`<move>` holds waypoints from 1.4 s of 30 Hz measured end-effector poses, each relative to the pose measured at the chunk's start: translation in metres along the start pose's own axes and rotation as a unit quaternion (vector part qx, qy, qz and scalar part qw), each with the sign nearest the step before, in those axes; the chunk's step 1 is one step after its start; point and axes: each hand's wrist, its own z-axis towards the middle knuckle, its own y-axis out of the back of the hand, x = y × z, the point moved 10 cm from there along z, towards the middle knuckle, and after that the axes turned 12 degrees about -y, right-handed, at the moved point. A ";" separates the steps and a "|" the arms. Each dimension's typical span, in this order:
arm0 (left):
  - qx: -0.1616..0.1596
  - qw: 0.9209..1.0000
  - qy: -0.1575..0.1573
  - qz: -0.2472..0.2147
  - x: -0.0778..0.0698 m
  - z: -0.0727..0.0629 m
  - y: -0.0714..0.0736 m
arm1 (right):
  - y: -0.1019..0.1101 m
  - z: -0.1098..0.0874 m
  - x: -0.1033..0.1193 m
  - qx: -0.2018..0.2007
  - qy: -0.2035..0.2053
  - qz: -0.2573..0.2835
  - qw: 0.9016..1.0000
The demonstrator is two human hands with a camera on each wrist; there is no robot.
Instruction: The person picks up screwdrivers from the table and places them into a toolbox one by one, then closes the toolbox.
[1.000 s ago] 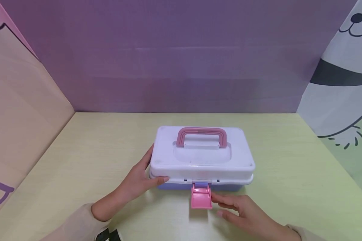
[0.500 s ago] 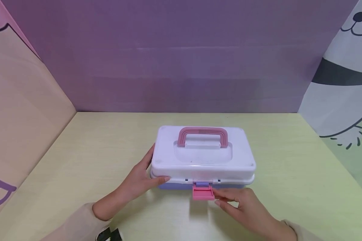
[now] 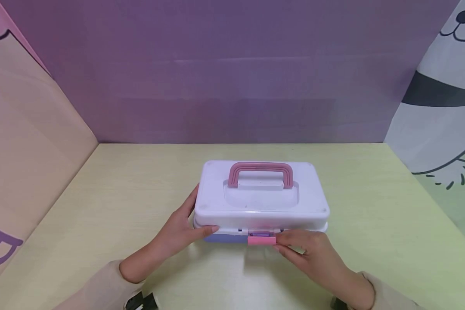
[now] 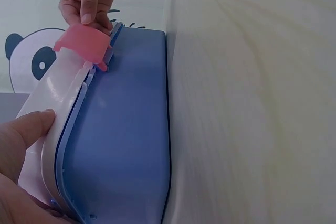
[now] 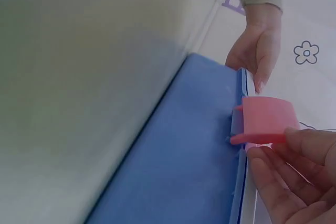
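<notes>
A plastic storage box with a white lid and a blue base stands on the table, lid down. Its pink carry handle is upright on top. At the front, the pink latch is hinged on the base and sticks outward, apart from the lid face. My right hand pinches the latch's right edge between thumb and fingers. My left hand grips the box's left end, thumb on the front of the lid; its other fingers are mostly hidden along the side.
The pale wooden table extends around the box. A purple panel rises at the back, with printed panels on the left and right. Dark wrist bands show near both cuffs.
The pink latch has swung upward on its hinge from hanging low toward the lid. My right hand has risen with it, moving from touching its side to pinching it. My left hand stays put.
</notes>
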 end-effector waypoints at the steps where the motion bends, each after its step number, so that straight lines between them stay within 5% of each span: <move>1: -0.001 1.000 0.001 -0.001 0.000 0.000 0.000 | 0.001 0.001 0.001 -0.011 0.009 -0.008 1.000; 5: -0.002 1.000 0.004 -0.005 0.000 -0.002 0.001 | 0.002 0.005 0.003 -0.029 0.015 -0.014 0.999; 16: -0.001 1.000 -0.005 -0.001 0.000 -0.002 0.001 | 0.000 0.011 -0.008 -0.021 -0.081 0.012 0.996; 42: 0.001 1.000 -0.001 0.007 -0.002 -0.002 0.000 | 0.004 0.013 -0.006 -0.057 -0.075 0.023 0.995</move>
